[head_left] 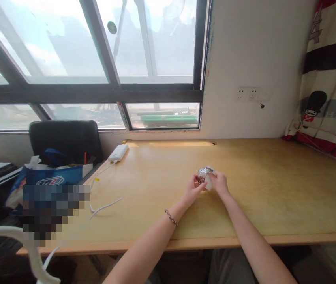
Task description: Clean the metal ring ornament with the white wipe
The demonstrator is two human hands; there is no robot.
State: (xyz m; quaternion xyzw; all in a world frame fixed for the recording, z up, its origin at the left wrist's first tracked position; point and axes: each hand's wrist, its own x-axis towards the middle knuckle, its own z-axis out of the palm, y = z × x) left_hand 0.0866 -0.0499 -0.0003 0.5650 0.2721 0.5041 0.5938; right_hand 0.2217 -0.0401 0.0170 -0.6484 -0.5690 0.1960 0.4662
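Observation:
Over the middle of the wooden table (152,185), my left hand (192,190) is closed around a shiny, silvery rounded object (205,172). Its exact kind cannot be made out; it has dark, reflective patches. My right hand (220,184) is closed on a white piece like tissue or cloth (209,184), which lies against the near right side of the silvery object. Fingers of both hands hide part of these things. The two hands are close together, just above the tabletop.
A white power bank (118,153) with a white cable (106,206) lies at the table's left edge. Beside the table, a blue bag (53,177) sits on a black chair (65,138). A white curved tube (10,232) crosses the lower left. A curtain (330,83) hangs at right.

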